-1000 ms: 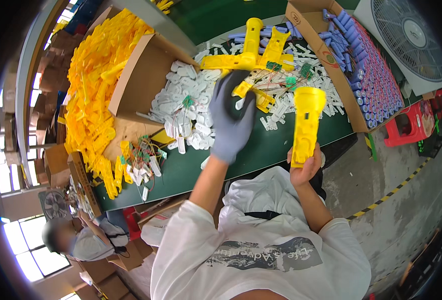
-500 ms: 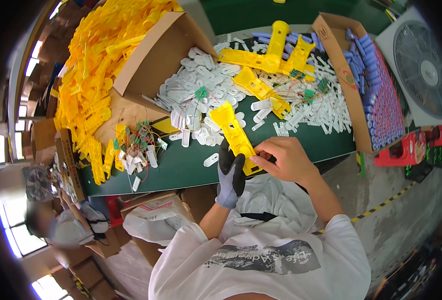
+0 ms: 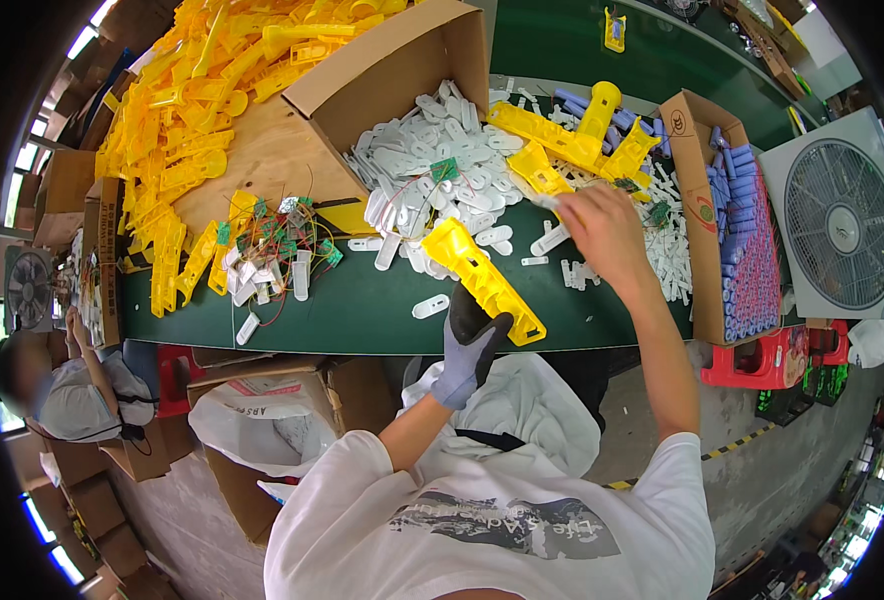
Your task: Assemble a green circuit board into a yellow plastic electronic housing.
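Note:
My left hand (image 3: 472, 345), in a grey and black glove, grips a long yellow plastic housing (image 3: 484, 283) by its lower end. The housing is tilted, its ribbed hollow inside facing up. My bare right hand (image 3: 607, 232) is stretched out over the far part of the table, fingers pinched. A small white plastic piece (image 3: 542, 201) shows at its fingertips, partly hidden. Just beyond that hand lie other yellow housings (image 3: 540, 172). A heap of white oval plastic pieces (image 3: 432, 150) spills from a cardboard box toward the middle, with a green circuit board (image 3: 444, 169) on top.
Yellow housings (image 3: 177, 150) are piled at the left, near a tangle of wired circuit boards (image 3: 277, 235). An open cardboard box (image 3: 704, 220) of purple cylindrical cells stands at the right, beside a fan (image 3: 842, 225). Another person (image 3: 92, 385) sits at far left.
My right hand has left the housing and reached forward and right to the white pieces. The left hand still holds the housing. The whole view has shifted.

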The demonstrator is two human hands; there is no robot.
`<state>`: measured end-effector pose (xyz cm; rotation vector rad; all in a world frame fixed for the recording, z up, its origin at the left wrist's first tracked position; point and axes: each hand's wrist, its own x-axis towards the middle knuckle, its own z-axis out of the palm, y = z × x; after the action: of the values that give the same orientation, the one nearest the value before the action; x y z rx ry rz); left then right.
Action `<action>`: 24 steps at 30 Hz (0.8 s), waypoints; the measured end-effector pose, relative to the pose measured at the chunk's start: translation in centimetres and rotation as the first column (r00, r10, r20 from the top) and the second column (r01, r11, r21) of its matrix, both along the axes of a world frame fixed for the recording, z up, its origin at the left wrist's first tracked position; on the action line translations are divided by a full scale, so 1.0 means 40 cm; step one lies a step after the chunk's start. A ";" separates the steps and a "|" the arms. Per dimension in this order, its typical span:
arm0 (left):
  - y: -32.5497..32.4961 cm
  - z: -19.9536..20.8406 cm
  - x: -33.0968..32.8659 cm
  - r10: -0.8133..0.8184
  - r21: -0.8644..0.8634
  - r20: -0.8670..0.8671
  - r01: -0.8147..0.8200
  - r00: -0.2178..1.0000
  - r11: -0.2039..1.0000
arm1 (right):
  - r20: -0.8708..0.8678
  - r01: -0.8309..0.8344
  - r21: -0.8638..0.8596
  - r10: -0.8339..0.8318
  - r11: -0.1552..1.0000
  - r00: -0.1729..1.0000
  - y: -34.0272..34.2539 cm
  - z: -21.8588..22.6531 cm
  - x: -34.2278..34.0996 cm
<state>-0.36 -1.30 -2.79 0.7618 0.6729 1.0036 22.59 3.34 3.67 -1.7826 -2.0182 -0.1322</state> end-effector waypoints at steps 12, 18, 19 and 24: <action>0.064 0.033 0.071 0.116 -0.006 -0.085 -0.116 0.990 0.993 | -0.853 0.565 0.522 0.386 0.639 0.351 -0.038 0.188 0.162; 0.056 -0.021 0.092 0.103 0.045 -0.109 -0.099 0.989 0.994 | -0.971 0.404 0.207 0.138 0.891 0.195 -0.049 0.170 0.170; 0.060 -0.021 0.097 0.100 0.069 -0.138 -0.092 0.985 0.993 | -0.971 0.405 0.209 0.139 0.890 0.195 -0.044 0.180 0.182; 0.063 -0.009 0.096 0.113 0.055 -0.199 -0.105 0.973 0.993 | -0.933 0.288 0.345 0.360 0.893 0.001 -0.045 0.192 0.195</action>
<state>3.46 1.21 -3.14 0.8808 0.8781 1.0523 30.39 1.55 11.36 -0.8441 -0.7234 0.5587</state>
